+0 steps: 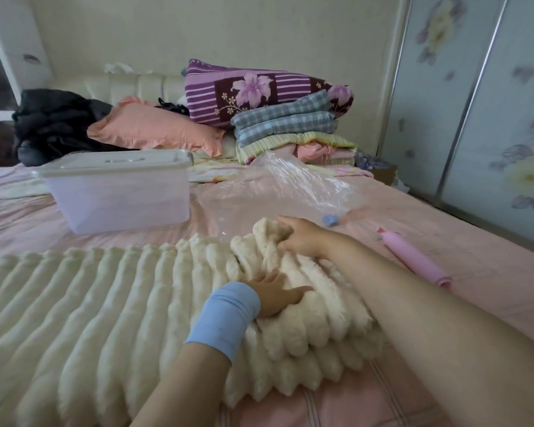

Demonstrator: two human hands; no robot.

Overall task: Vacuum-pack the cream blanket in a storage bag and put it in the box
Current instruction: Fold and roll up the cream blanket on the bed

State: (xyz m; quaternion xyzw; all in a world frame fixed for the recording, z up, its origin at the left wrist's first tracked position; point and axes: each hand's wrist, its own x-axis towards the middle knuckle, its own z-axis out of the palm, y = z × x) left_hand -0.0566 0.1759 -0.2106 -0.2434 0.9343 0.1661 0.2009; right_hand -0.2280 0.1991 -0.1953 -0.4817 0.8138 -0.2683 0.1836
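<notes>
The cream ribbed blanket (105,297) lies across the pink bed, its right end folded into a thick stack. My left hand (275,292), with a blue wristband, presses flat on top of that fold. My right hand (302,238) grips the bunched far edge of the fold. Just beyond it lies the clear plastic storage bag (278,189), crumpled, with a blue valve (330,219). The translucent box (121,192), lid on, stands to the left of the bag. A pink hand pump (413,257) rests on the bed to the right.
Behind the bag sit stacked folded bedding (287,127), a purple floral quilt (259,90), a peach pillow (154,127) and dark clothes (53,121). Sliding wardrobe doors (475,103) run along the bed's right side.
</notes>
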